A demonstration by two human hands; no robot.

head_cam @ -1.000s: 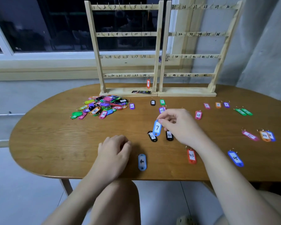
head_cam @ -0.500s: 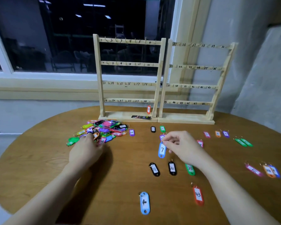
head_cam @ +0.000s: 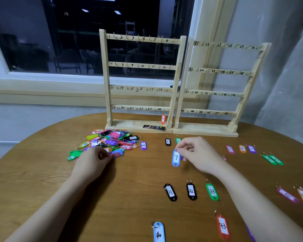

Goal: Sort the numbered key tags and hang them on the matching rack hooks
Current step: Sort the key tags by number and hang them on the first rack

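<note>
Two ladder-shaped wooden racks (head_cam: 142,81) stand at 12 o'clock on the oval woodgrain table (head_cam: 133,203). Right hand (head_cam: 198,154) pinches the ring of glossy blue tag 7 (head_cam: 175,158); left hand (head_cam: 93,160) fingers curl into the plastic tag pile (head_cam: 112,141) at 10 o'clock, grip unclear.

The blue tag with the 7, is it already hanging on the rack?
No, the blue tag marked 7 dangles from the right hand above the table, well short of the left rack.
</note>
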